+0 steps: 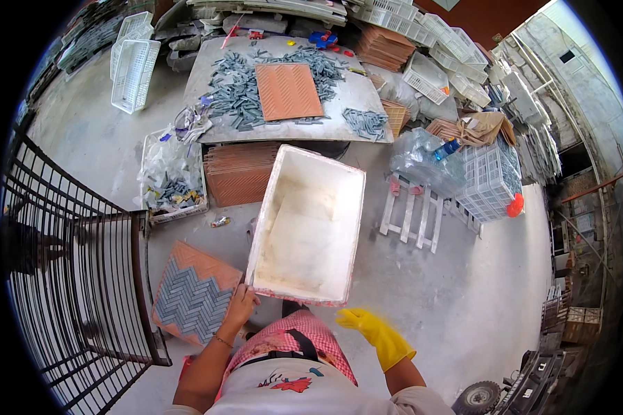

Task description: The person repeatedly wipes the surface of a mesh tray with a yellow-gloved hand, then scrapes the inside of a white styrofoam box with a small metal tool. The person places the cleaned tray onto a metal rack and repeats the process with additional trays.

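A white foam box, its inside bare and stained, is in front of me with its opening toward me. My left hand is bare and grips the box's near left corner, fingers curled at the rim. My right hand wears a yellow rubber glove, a little blurred. It is off the box's near right corner, fingers stretched toward the left, holding nothing. Beside my left hand, an orange herringbone mould on the floor is partly filled with grey tile strips.
Ahead stands a table with heaped grey strips and an orange mould. Stacked moulds sit beneath it. A black metal railing borders the left; a white slatted pallet and plastic crate stand right.
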Action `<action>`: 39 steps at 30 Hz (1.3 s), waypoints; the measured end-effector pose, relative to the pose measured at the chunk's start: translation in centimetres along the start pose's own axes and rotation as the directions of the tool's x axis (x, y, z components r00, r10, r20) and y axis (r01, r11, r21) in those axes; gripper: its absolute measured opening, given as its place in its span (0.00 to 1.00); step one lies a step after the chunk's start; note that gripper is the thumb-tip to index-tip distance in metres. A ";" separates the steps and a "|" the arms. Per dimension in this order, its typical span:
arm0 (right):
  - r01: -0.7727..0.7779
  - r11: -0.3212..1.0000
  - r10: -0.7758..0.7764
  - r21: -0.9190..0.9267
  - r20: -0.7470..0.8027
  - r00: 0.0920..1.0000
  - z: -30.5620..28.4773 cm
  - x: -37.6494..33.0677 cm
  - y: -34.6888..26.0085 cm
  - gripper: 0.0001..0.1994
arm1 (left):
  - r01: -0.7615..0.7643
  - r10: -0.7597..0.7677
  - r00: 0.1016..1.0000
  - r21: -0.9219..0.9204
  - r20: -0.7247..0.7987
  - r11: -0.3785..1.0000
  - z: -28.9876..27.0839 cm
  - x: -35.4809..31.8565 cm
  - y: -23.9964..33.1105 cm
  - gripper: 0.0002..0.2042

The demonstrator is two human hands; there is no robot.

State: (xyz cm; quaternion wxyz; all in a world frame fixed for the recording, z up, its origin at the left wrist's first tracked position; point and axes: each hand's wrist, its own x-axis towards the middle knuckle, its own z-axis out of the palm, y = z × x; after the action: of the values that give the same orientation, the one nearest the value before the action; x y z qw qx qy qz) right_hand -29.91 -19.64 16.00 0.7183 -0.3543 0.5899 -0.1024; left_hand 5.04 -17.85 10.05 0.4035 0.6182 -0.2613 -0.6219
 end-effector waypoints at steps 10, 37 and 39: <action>0.114 0.989 -0.112 -0.093 0.022 0.993 -0.9 18.5 -9.6 0.24 | 0.215 -0.224 0.973 0.138 0.060 0.967 11.2 11.3 -0.6 0.08; 0.168 0.513 0.033 -0.842 0.215 0.976 -5.1 35.9 -18.9 0.23 | 0.347 -0.375 0.900 -0.155 -0.223 0.925 10.2 0.0 -6.1 0.10; 0.146 0.608 0.066 -0.781 0.233 0.970 -3.6 31.7 -19.4 0.21 | 0.316 -0.332 0.908 -0.101 -0.254 0.943 8.5 -1.4 -8.0 0.10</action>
State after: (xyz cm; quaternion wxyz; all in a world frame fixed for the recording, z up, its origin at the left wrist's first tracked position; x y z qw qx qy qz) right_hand -19.00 -53.07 3.44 0.5499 -0.6580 0.4755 0.1961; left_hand -4.87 -13.88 5.05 0.3438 0.7193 -0.0801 -0.5984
